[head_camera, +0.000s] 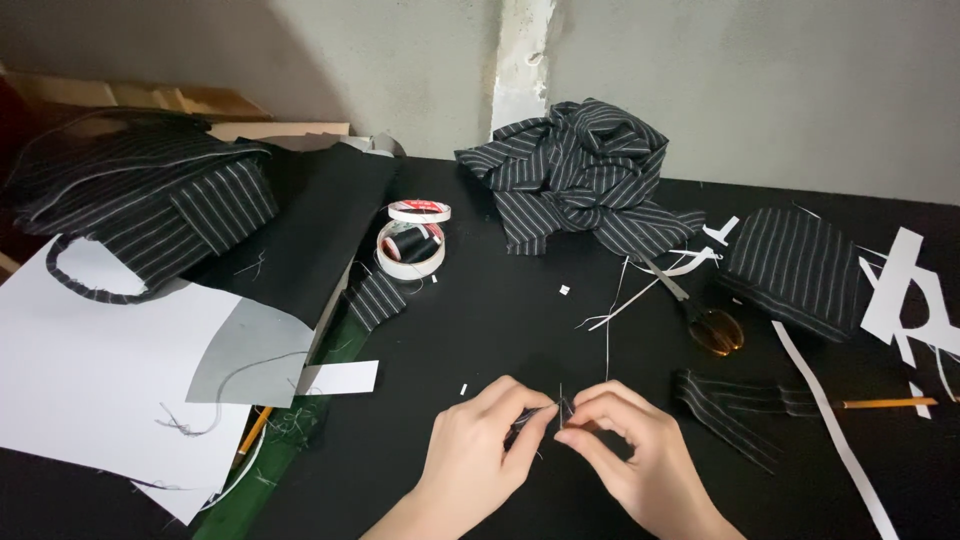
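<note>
Looked like a sewing workshop. Striped fabric heap (575, 175) lay at upper centre, with thread spool (412, 243), scissors (700, 310) and paper patterns (100, 350) on a black table (500, 310).

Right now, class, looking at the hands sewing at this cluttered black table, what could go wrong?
1. The needle stands upright between the left hand and right hand, whose fingertips pinch a small dark fabric piece close beside it; a slip could prick a finger.
2. The scissors lie partly under white strips, so a blind reach might meet the blades.
3. Dark fabric and thread on the black table are hard to see.
</note>
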